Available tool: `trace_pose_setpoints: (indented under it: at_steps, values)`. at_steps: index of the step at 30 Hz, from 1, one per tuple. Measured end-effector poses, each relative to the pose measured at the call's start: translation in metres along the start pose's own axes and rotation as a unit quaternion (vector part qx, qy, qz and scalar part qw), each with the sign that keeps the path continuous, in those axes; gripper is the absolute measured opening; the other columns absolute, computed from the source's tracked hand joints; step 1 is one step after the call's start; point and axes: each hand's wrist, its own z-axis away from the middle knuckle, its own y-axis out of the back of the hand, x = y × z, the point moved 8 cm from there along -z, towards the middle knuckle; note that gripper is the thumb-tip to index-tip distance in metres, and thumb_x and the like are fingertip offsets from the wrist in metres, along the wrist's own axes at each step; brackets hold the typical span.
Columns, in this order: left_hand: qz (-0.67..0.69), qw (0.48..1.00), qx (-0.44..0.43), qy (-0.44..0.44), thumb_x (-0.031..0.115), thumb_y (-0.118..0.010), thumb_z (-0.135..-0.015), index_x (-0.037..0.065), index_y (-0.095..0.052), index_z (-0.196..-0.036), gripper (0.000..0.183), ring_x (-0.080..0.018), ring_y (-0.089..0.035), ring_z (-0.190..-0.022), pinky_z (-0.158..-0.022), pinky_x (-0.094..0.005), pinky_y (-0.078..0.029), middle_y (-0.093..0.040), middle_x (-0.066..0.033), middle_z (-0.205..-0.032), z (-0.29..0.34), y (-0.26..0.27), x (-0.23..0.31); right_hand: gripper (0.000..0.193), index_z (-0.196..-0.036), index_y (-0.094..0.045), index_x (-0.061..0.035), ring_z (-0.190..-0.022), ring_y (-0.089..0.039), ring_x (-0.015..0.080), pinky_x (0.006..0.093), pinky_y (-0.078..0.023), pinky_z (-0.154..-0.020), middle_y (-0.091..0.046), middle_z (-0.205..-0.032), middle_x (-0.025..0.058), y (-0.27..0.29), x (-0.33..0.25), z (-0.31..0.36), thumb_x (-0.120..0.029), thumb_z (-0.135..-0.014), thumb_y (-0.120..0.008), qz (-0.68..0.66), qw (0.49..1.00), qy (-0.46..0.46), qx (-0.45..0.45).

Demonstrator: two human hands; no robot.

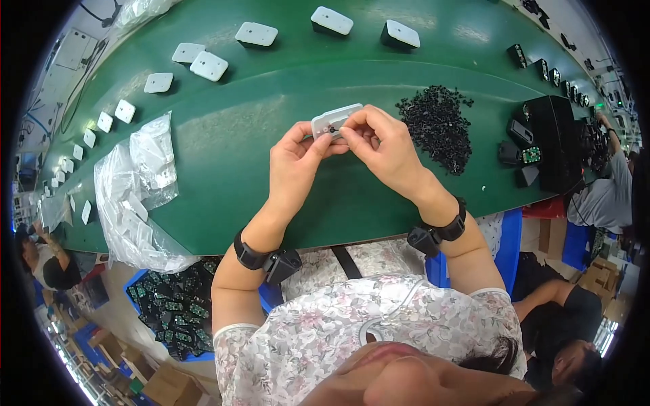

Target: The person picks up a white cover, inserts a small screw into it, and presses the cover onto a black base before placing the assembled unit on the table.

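Note:
Above the green table, my left hand [296, 154] grips a shallow white plastic cover [326, 121] between thumb and fingers, its hollow side tilted up toward me. A small dark piece [332, 130] shows inside the cover, by the fingertips. The fingers of my right hand [380, 141] are pinched together at the cover's right end; whatever they hold is hidden. Just right of my right hand lies a loose pile of small black parts [437, 128].
White-topped black housings [257, 34] stand along the far side of the green table [230, 142]. Clear plastic bags [135, 176] lie at left. A black box [552, 142] stands at right. Below the table edge, a blue bin [172, 308] holds circuit boards. Other people sit at both sides.

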Motion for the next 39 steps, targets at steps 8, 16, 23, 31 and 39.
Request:
trace_pose_setpoints:
  at_steps: [8, 16, 23, 31, 39]
  values:
    - [0.007, 0.999, -0.021, -0.044, 0.001, -0.051, -0.092, -0.007, -0.052, -0.105, 0.015, -0.0205, -0.066, -0.087, -0.080, -0.0291, -0.053, -0.062, -0.0130, -0.099, 0.000, -0.002, 0.004, 0.010, -0.085, -0.055, -0.0001, -0.058, -0.042, 0.0053, 0.0210, -0.035, -0.050, -0.053, -0.074, 0.0012, -0.002, 0.002, 0.001, -0.008, -0.087, -0.061, -0.037, 0.999, 0.006, 0.027]
    - [-0.034, 0.992, -0.003, -0.125, -0.004, -0.051, -0.090, -0.005, -0.054, -0.108, 0.018, -0.0196, -0.066, -0.081, -0.074, -0.0274, -0.055, -0.058, -0.0101, -0.097, 0.004, -0.007, 0.018, 0.012, -0.086, -0.052, -0.0014, -0.061, -0.043, 0.0051, 0.0201, -0.035, -0.052, -0.050, -0.076, 0.0002, -0.007, 0.004, 0.002, -0.011, -0.091, -0.057, -0.086, 0.996, 0.014, 0.008]
    - [-0.312, 0.887, 0.040, -0.338, -0.011, -0.054, -0.083, 0.006, -0.061, -0.112, 0.035, -0.0147, -0.062, -0.063, -0.053, -0.0249, -0.053, -0.059, -0.0098, -0.086, 0.018, -0.013, 0.042, 0.012, -0.091, -0.050, -0.0032, -0.065, -0.040, 0.0030, 0.0186, -0.036, -0.056, -0.048, -0.077, -0.0039, -0.022, 0.025, 0.008, -0.015, -0.094, -0.051, -0.292, 0.944, -0.127, -0.083]
    - [-0.369, 0.860, 0.021, -0.352, -0.015, -0.053, -0.078, 0.005, -0.064, -0.103, 0.033, -0.0134, -0.061, -0.059, -0.046, -0.0230, -0.049, -0.059, -0.0095, -0.084, 0.021, -0.015, 0.041, 0.010, -0.090, -0.053, -0.0010, -0.067, -0.046, 0.0058, 0.0222, -0.041, -0.058, -0.051, -0.081, 0.0005, -0.010, 0.011, 0.005, -0.011, -0.092, -0.055, -0.147, 0.983, -0.082, -0.071]
    - [-0.345, 0.879, -0.002, -0.330, -0.011, -0.051, -0.083, 0.002, -0.061, -0.107, 0.029, -0.0152, -0.063, -0.062, -0.050, -0.0235, -0.052, -0.059, -0.0100, -0.084, 0.017, -0.015, 0.037, 0.007, -0.086, -0.059, 0.0006, -0.062, -0.052, 0.0125, 0.0241, -0.043, -0.055, -0.054, -0.080, 0.0062, 0.003, -0.008, 0.001, -0.003, -0.083, -0.064, -0.024, 0.997, 0.076, 0.007]
